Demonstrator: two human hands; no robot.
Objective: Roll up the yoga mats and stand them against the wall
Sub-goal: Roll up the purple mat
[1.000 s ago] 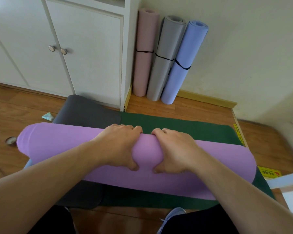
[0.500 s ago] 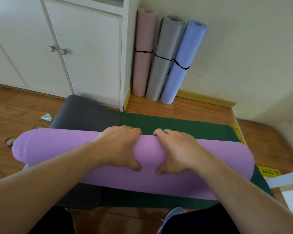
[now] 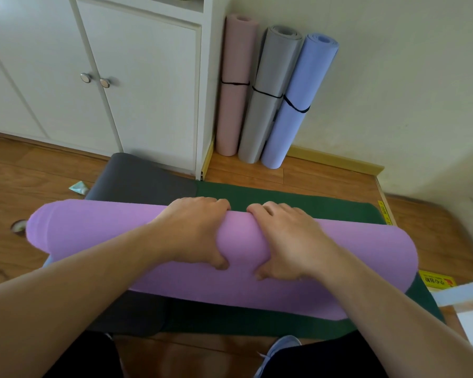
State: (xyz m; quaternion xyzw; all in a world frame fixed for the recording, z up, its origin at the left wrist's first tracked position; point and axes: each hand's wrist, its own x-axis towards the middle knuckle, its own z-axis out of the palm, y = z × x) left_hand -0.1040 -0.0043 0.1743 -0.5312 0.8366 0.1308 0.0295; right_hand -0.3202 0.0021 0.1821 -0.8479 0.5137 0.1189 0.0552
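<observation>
A purple yoga mat (image 3: pixel 93 236), rolled into a thick roll, lies crosswise in front of me. My left hand (image 3: pixel 197 230) and my right hand (image 3: pixel 287 238) grip its middle side by side, fingers curled over the far side and thumbs pressed into the near side. Under the roll lie a flat dark green mat (image 3: pixel 298 203) and a flat dark grey mat (image 3: pixel 142 178). Three rolled mats stand against the wall, each bound with a black band: pink (image 3: pixel 236 85), grey (image 3: pixel 271 96) and blue (image 3: pixel 301 105).
A white cabinet (image 3: pixel 137 85) with two round knobs stands at the left, its corner beside the pink roll. A small teal packet (image 3: pixel 79 187) lies on the wood floor. A yellow sticker (image 3: pixel 437 282) marks the floor at right. My shoe (image 3: pixel 281 347) shows below.
The purple roll has shifted a little away from me and to the left over the flat mats. Both hands kept their grip on its middle.
</observation>
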